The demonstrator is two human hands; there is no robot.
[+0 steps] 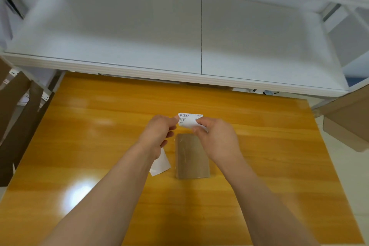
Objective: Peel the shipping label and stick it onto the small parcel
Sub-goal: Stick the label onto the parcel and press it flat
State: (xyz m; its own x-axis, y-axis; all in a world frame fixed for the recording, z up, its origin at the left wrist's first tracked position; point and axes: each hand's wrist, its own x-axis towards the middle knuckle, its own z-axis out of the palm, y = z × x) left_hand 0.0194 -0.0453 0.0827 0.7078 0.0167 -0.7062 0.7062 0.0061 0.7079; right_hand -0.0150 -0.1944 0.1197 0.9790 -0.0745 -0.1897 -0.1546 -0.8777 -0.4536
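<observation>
Shipping label (189, 121) pinched at both ends between fingers of left hand (159, 129) and right hand (214, 136), held above far end of small parcel (191, 157) lying flat on counter (269, 146).

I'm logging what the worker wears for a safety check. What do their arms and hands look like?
Both forearms are bare up to the frame edge, with no sleeves in view. The left hand and right hand have no gloves, and no rings, watch or wristbands are visible.
</observation>
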